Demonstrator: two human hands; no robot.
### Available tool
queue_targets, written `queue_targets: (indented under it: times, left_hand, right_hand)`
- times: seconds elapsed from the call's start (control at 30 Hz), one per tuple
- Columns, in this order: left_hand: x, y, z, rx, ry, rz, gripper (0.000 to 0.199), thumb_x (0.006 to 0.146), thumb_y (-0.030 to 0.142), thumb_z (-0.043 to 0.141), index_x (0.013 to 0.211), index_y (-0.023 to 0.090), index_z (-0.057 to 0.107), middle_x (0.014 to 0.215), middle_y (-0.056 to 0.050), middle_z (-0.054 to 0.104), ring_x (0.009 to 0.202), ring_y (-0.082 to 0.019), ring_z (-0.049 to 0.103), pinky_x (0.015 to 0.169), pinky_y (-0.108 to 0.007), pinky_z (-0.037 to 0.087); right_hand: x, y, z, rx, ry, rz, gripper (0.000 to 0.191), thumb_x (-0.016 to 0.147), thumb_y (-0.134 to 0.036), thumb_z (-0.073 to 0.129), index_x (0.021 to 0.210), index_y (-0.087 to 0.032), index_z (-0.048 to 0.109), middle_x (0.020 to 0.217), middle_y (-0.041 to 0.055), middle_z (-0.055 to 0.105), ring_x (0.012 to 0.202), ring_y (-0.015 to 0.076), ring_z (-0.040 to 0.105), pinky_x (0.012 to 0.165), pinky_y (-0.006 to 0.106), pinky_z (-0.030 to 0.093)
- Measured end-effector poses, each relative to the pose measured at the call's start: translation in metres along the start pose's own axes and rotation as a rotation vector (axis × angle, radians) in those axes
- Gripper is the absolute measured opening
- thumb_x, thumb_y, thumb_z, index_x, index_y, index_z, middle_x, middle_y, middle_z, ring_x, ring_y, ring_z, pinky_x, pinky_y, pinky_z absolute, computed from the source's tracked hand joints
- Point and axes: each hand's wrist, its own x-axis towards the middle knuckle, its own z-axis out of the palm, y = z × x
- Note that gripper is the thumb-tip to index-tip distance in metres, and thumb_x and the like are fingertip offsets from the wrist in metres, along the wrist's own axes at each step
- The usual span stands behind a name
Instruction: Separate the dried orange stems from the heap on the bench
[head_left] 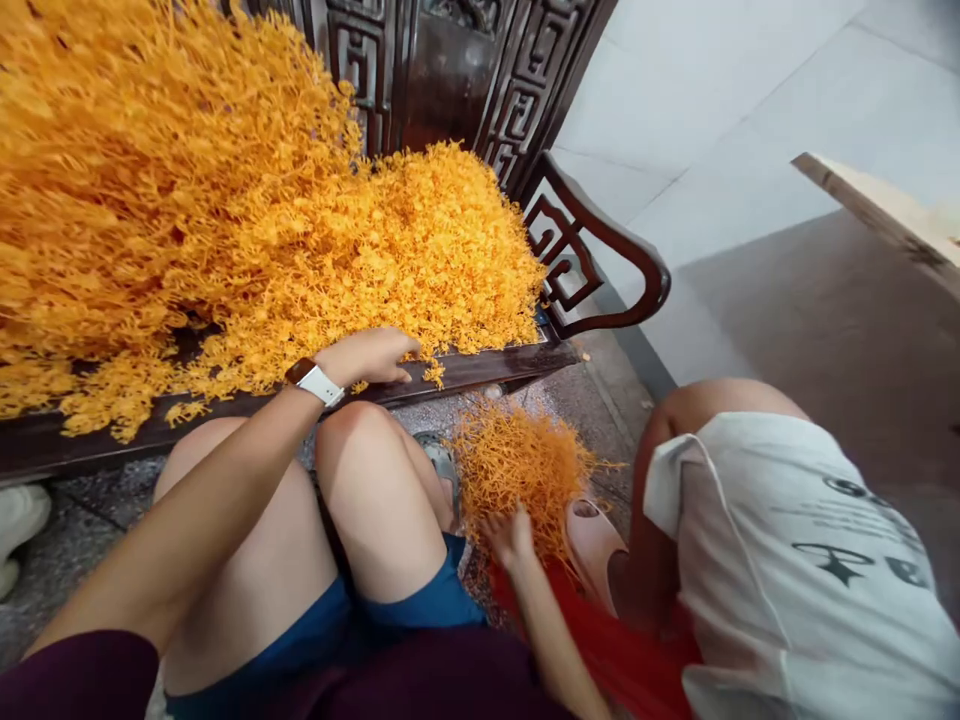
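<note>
Bg stuff, quick rundown: the surface [510, 366] is the seat of a dark, glossy wooden bench, v. ornate, w/ a carved back [442, 80] full of squared-off fretwork and a curvy open armrest [654, 275] at the right end. Behind that there's a white wall [697, 80] in big panels or tiles w/ thin seams, plus a dark grey strip along the bottom. Floor [90, 505] is greyish speckled stone or sim. Far right, a pale wood slab edge [885, 205] juts in, w/ a big soft shadow [795, 310] on the wall below it. Light's pretty bright on the wall tbh.
</note>
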Motion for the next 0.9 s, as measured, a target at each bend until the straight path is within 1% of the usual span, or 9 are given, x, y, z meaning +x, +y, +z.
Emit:
queue_targets:
  times: [0.1,0.2,0.23,0.3,0.4,0.5,0.57,0.7,0.9]
  left_hand:
    - [0.007,-0.001,-0.002,0.03,-0.06,-0.032,0.021,0.083,0.028,0.071,0.103,0.021,0.074,0.099,-0.012,0.075,0.088,-0.028,0.069,0.066,-0.035,0.041]
    - [0.009,-0.019,-0.004,-0.042,0.071,-0.134,0.014,0.077,0.017,0.067,0.088,0.022,0.073,0.085,-0.01,0.072,0.084,-0.028,0.067,0.071,-0.037,0.042]
    - [0.008,-0.027,-0.005,-0.064,0.118,-0.181,0.012,0.075,0.015,0.067,0.083,0.022,0.072,0.081,-0.01,0.069,0.084,-0.029,0.067,0.074,-0.038,0.043]
    - [0.003,-0.043,-0.005,-0.09,0.162,-0.276,0.009,0.071,0.014,0.071,0.074,0.022,0.069,0.073,-0.009,0.065,0.086,-0.032,0.067,0.078,-0.041,0.044]
    - [-0.007,-0.063,-0.01,-0.115,0.236,-0.352,0.016,0.066,0.011,0.077,0.068,0.022,0.065,0.071,-0.008,0.061,0.092,-0.034,0.066,0.084,-0.044,0.046]
    - [-0.019,-0.082,-0.018,-0.162,0.427,-0.378,0.02,0.067,0.008,0.077,0.079,0.022,0.068,0.092,-0.011,0.065,0.104,-0.035,0.064,0.092,-0.047,0.047]
    - [-0.027,-0.095,-0.022,-0.169,0.469,-0.436,0.024,0.069,0.012,0.08,0.089,0.021,0.071,0.109,-0.014,0.064,0.113,-0.038,0.06,0.098,-0.051,0.047]
    - [-0.037,-0.115,-0.021,-0.087,0.358,-0.542,0.034,0.072,0.028,0.088,0.101,0.02,0.073,0.118,-0.016,0.061,0.127,-0.046,0.049,0.107,-0.065,0.04]
    - [-0.034,-0.118,-0.02,-0.044,0.405,-0.561,0.027,0.085,0.027,0.078,0.11,0.017,0.075,0.13,-0.017,0.056,0.139,-0.047,0.04,0.116,-0.068,0.029]
  right_hand:
    - [-0.023,0.035,0.035,-0.102,-0.114,-0.058,0.03,0.068,-0.056,0.067,0.078,-0.03,0.055,0.076,0.002,0.063,0.07,0.026,0.066,0.073,0.047,0.058]
    - [-0.034,0.019,0.082,-0.186,-0.214,-0.251,0.031,0.073,-0.051,0.071,0.094,-0.03,0.063,0.097,0.004,0.067,0.096,0.0276,0.068,0.099,0.05,0.055]
    - [-0.035,0.004,0.098,-0.241,-0.248,-0.381,0.031,0.078,-0.051,0.07,0.1,-0.03,0.064,0.109,0.0055,0.067,0.11,0.0278,0.066,0.108,0.05,0.05]
    - [-0.033,-0.03,0.131,-0.563,-0.344,-0.864,0.038,0.092,-0.054,0.059,0.122,-0.03,0.063,0.135,0.013,0.06,0.134,0.0299,0.054,0.119,0.055,0.04]
    - [-0.024,-0.075,0.183,-0.995,-0.341,-1.287,0.072,0.099,-0.061,0.047,0.159,-0.023,0.039,0.169,0.0216,0.025,0.16,0.0365,0.023,0.125,0.064,0.022]
    - [-0.008,-0.094,0.236,-1.232,-0.368,-1.275,0.101,0.099,-0.072,0.038,0.17,-0.01,0.002,0.176,0.0268,-0.003,0.165,0.041,-0.001,0.126,0.067,0.015]
    - [0.005,-0.099,0.269,-1.284,-0.343,-1.189,0.11,0.098,-0.076,0.035,0.168,-0.003,-0.009,0.175,0.0315,-0.009,0.164,0.0442,-0.005,0.127,0.067,0.011]
    - [0.029,-0.11,0.329,-1.305,-0.201,-1.106,0.114,0.097,-0.078,0.035,0.168,0.0,-0.007,0.173,0.0359,-0.006,0.163,0.0508,0.0,0.126,0.068,0.008]
    - [0.065,-0.141,0.403,-1.299,-0.044,-1.08,0.104,0.099,-0.069,0.039,0.166,0.005,0.009,0.169,0.0417,0.008,0.158,0.053,0.016,0.121,0.074,0.01]
